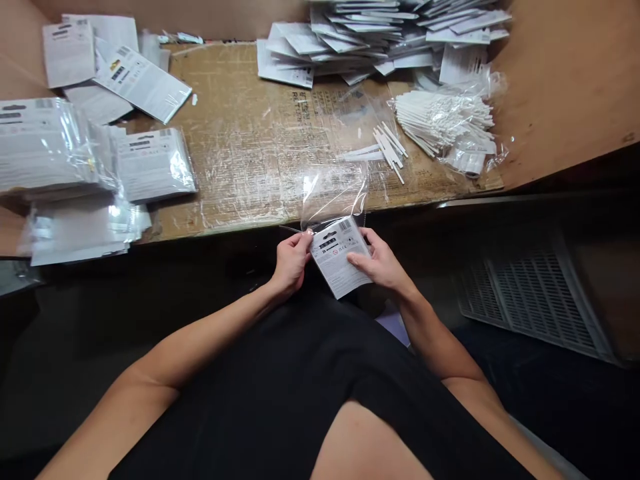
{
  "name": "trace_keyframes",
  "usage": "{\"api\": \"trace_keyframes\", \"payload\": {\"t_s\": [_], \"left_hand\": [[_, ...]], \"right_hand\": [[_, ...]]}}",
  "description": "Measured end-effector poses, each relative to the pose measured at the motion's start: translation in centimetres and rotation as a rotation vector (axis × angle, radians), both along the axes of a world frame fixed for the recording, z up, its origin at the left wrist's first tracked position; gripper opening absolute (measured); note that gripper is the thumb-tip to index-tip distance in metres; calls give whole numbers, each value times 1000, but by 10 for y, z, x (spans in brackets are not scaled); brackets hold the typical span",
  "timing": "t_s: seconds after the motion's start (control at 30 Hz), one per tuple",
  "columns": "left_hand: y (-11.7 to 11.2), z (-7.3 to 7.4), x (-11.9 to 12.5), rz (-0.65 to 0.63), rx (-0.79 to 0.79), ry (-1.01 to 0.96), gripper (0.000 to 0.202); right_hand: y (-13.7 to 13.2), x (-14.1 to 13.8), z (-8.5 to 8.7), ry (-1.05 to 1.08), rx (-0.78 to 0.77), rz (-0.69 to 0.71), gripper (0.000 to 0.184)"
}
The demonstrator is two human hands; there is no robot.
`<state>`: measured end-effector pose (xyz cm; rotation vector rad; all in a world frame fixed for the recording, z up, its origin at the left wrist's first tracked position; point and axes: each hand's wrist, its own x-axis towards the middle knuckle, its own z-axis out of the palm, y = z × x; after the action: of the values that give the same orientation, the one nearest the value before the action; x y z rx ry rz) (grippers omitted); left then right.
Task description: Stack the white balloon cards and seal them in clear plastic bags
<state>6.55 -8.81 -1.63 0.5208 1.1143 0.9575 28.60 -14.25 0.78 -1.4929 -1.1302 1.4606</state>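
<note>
The left hand point(293, 261) pinched a printed card point(336, 261) against the mouth of a clear plastic bag point(333, 193), the right hand point(377, 260) closed on the card's other side, both just off the cardboard-topped bench's point(240, 160) near edge.

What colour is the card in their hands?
The card is pale grey with black print; it shows best in the head view.
</note>
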Motion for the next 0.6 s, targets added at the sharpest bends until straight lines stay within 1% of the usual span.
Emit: {"api": "trace_keyframes", "payload": {"t_s": [0.13, 0.23, 0.33, 0.4, 0.47, 0.53, 0.6], "left_hand": [[7, 3, 6, 130, 97, -20, 45], [23, 6, 9, 261, 188, -23, 43], [39, 11, 9, 368, 337, 10, 44], [49, 18, 5, 375, 410, 32, 44], [58, 25, -2, 365, 439, 41, 45], [66, 33, -9, 369, 454, 64, 46], [71, 39, -17, 380, 499, 140, 45]], "right_hand": [[1, -17, 9, -104, 106, -87, 67], [13, -33, 13, -152, 236, -156, 69], [30, -48, 16, -162, 341, -218, 71], [41, -57, 18, -145, 359, -240, 76], [51, -65, 21, -127, 343, -238, 82], [59, -71, 26, -102, 322, -207, 86], [66, -75, 30, -60, 309, -170, 91]]}}
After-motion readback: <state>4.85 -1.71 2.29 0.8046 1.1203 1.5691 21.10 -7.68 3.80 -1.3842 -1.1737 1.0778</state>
